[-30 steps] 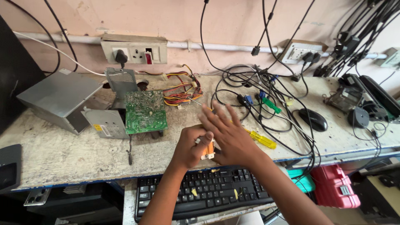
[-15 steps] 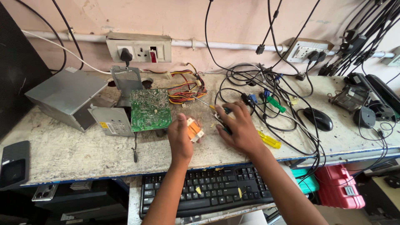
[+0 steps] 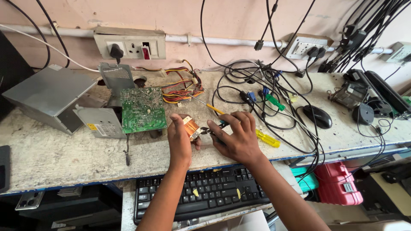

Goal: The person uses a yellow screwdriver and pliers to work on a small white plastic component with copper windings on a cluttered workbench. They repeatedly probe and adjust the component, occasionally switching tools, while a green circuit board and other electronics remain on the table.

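**Copper-coloured part being gripped at the bench edge**

Grey metal is being shown at the far left, where a box-shaped case (image 3: 49, 96) is lying on the stone bench (image 3: 55, 158). Just beside it, a green circuit board (image 3: 142, 109) is being propped on a metal plate (image 3: 99, 121), with a bundle of coloured wires (image 3: 182, 87) lying behind it near the wall.

Toward the middle, a small copper-wound part (image 3: 191, 127) is being held up by the left hand (image 3: 180, 143), whose fingers are being closed around it just above the bench's front edge. Touching the part from the right, a small tool (image 3: 209, 129) is being pinched by the right hand (image 3: 235, 139), with its fingers curled narrowly over the handle; what kind of tool it is cannot be told.

Below the hands, a black keyboard (image 3: 205, 199) is being kept on a lower shelf. Further right, a yellow-handled screwdriver (image 3: 265, 137) is lying among black cables (image 3: 278, 98), and a black mouse (image 3: 317, 116) is sitting well apart from the hands.
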A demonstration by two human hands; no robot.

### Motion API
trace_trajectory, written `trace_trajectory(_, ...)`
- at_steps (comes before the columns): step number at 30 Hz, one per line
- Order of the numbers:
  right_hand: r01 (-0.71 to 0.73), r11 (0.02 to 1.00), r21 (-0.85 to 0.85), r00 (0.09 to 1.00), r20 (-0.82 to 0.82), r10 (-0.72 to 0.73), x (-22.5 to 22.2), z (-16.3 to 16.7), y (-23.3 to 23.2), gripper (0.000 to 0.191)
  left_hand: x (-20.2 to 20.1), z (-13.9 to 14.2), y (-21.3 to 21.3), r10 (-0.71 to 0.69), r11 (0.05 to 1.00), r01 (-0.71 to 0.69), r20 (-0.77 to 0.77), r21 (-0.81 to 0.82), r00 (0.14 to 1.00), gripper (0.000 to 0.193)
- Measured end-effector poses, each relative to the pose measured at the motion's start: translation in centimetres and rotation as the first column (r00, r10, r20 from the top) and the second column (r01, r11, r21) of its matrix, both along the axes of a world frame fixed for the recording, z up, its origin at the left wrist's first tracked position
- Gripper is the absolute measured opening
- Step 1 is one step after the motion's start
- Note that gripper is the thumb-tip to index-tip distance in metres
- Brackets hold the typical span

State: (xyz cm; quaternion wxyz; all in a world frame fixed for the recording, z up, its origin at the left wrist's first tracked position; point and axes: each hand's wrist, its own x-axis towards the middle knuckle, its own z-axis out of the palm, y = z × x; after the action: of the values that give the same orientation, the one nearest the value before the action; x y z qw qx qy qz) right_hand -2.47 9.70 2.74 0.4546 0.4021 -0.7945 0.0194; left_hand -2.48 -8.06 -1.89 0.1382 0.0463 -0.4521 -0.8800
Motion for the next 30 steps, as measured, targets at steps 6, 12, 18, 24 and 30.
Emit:
trace_trajectory(6,0.089,0.996,0.027,0.992,-0.092,-0.086,0.2,-0.3,-0.1,0.048,0.0,0.1,0.2,0.037,0.999,-0.036,0.019,-0.023,0.999,0.067)
trace_trajectory(12,0.136,0.99,0.048,0.987,-0.097,-0.131,0.4,-0.2,-0.4,0.049,0.1,0.5,0.1,0.026,0.998,-0.024,0.021,-0.066,0.999,0.04)
trace_trajectory(18,0.09,0.987,0.135,0.98,-0.189,-0.064,0.1,0.3,0.3,0.052,0.4,1.2,-0.4,0.008,0.993,0.007,0.12,-0.118,0.993,0.032)
trace_trajectory(24,0.082,0.962,0.261,0.981,-0.19,-0.032,-0.4,1.6,1.0,0.051,0.2,0.8,-0.2,0.042,0.991,-0.025,0.127,-0.133,0.991,0.041)
trace_trajectory(30,0.197,0.911,0.362,0.954,-0.286,-0.093,0.5,2.9,0.3,0.054,-0.6,-0.8,-0.3,0.11,0.984,-0.113,-0.025,-0.137,0.994,0.046)
